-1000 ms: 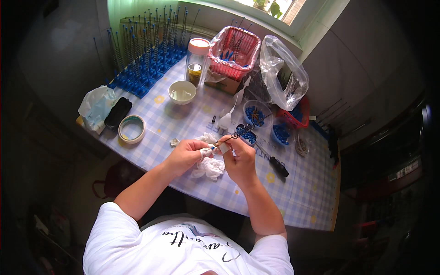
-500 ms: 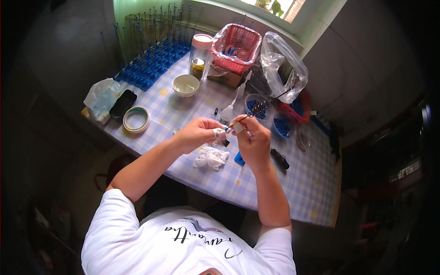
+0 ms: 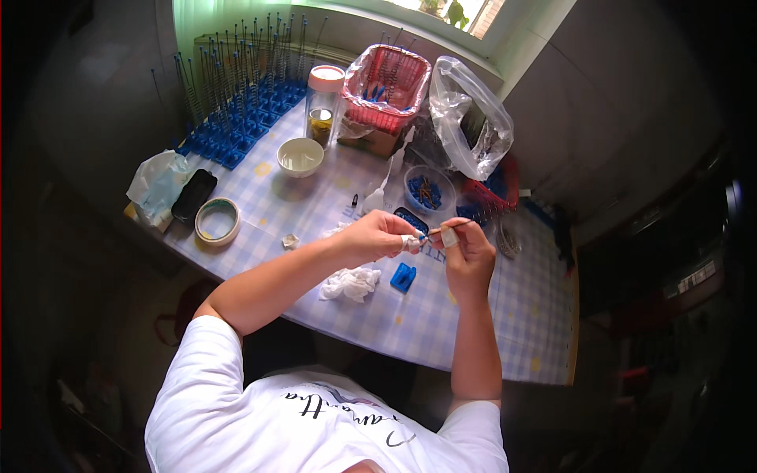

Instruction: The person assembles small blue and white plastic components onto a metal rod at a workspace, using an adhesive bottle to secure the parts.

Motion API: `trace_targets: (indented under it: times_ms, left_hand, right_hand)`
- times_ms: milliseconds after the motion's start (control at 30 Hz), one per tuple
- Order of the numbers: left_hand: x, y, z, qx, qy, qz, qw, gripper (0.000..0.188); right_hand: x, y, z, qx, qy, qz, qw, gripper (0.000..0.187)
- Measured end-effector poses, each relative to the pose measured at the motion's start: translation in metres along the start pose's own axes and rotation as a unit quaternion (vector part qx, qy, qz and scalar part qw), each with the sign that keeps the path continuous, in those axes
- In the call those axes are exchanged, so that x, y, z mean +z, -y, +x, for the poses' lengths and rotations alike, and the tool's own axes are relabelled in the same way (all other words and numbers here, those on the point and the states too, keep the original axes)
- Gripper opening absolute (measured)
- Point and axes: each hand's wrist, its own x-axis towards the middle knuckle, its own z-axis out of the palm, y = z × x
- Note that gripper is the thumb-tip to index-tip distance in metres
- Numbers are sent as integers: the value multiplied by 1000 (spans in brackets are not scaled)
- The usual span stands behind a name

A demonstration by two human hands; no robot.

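Observation:
My left hand (image 3: 375, 238) pinches a small blue piece (image 3: 423, 236) between thumb and fingertips. Closed on a thin dark wire rod (image 3: 436, 231), my right hand (image 3: 471, 258) holds it so that one end meets the blue piece. A dark coiled section of the rod shows beyond the right hand, hard to make out against the things behind. White wraps cover a finger on each hand. Below the hands a blue plastic base (image 3: 404, 277) lies on the checked tablecloth, beside a crumpled white cloth or tissue (image 3: 351, 284).
Behind the hands stand a clear tub (image 3: 430, 207) of blue parts, a plastic bag (image 3: 467, 118) and a red basket (image 3: 394, 118). Farther left are a white bowl (image 3: 300, 160), a lidded jar (image 3: 325, 98), a tape roll (image 3: 218, 240), a black case (image 3: 194, 196) and several blue stands with springs (image 3: 225, 142).
Both hands have moved right over the table, still holding the blue piece and rod. The rod now points more to the right, and the blue base shows fully.

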Motion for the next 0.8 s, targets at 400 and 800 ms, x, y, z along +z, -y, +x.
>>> trace_targets:
  times_ms: [400, 800]
  left_hand:
    - [9, 24, -11, 14, -50, -7, 999, 23]
    - [8, 24, -12, 30, -58, 2, 998, 22]
  right_hand:
    - [7, -8, -15, 3, -11, -26, 1000, 8]
    - [12, -13, -17, -14, -17, -31, 999, 6]
